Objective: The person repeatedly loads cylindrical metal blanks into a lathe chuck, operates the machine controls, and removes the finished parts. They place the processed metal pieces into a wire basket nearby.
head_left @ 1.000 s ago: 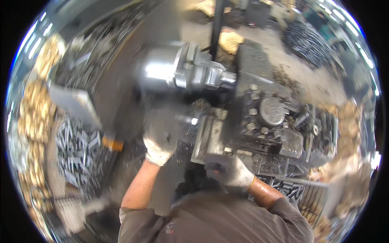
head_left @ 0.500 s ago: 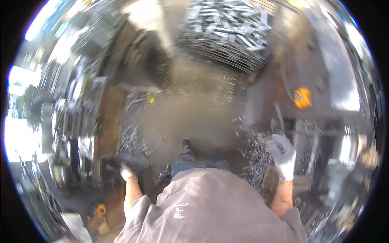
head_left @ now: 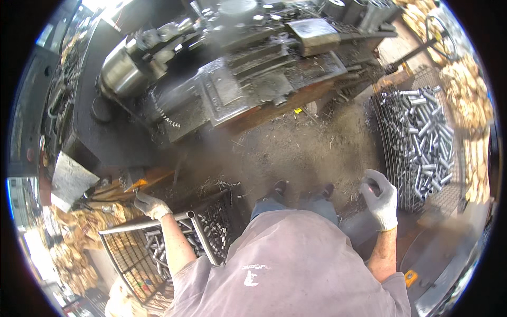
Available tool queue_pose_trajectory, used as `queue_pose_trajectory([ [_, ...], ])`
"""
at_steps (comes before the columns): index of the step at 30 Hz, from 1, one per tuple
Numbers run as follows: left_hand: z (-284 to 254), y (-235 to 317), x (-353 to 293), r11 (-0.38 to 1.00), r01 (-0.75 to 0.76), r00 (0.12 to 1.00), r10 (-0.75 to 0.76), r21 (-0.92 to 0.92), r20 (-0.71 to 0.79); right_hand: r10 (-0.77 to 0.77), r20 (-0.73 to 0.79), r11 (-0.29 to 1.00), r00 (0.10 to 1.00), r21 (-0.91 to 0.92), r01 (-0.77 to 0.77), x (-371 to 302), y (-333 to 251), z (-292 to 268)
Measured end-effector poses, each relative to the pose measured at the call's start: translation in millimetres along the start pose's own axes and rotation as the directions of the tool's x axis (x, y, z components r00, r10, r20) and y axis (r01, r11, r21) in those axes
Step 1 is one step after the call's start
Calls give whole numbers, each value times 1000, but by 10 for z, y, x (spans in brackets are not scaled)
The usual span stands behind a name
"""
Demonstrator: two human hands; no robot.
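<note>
Head view: metal tubes (head_left: 426, 140) lie near both hands (head_left: 152, 206) (head_left: 381, 201).

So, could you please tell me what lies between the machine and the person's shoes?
The head view shows littered floor there, with a small yellow scrap near the machine.

white print (head_left: 250, 278), grey shirt (head_left: 301, 259), wording unreadable

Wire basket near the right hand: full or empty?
Not empty: many metal tubes lie heaped inside the wire basket near the right hand. How deep the heap goes, I cannot tell.
</note>
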State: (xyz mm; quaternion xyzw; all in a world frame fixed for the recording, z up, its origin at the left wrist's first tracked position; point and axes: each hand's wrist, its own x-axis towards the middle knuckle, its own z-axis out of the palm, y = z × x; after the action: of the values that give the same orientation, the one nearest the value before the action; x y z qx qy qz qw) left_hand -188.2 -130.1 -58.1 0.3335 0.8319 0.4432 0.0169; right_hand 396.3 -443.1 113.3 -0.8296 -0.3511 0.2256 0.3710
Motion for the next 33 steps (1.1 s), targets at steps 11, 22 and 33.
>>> queue_pose_trajectory([
  [11, 52, 373, -135, 542, 632, 775, -420, -554, 472, -519, 270, 840, 811, -16, 543, 1790, -1028, 489],
  [22, 1716, 2252, -782, 983, -181, 904, 177, -26, 389, -939, 336, 200, 77, 348, 916, 3768, -3159, 834],
  [33, 1930, 3619, -871, 991, -110, 722, 135, -80, 678, 49, 965, -162, -256, 261, 952, 4572, -4288, 3467],
])
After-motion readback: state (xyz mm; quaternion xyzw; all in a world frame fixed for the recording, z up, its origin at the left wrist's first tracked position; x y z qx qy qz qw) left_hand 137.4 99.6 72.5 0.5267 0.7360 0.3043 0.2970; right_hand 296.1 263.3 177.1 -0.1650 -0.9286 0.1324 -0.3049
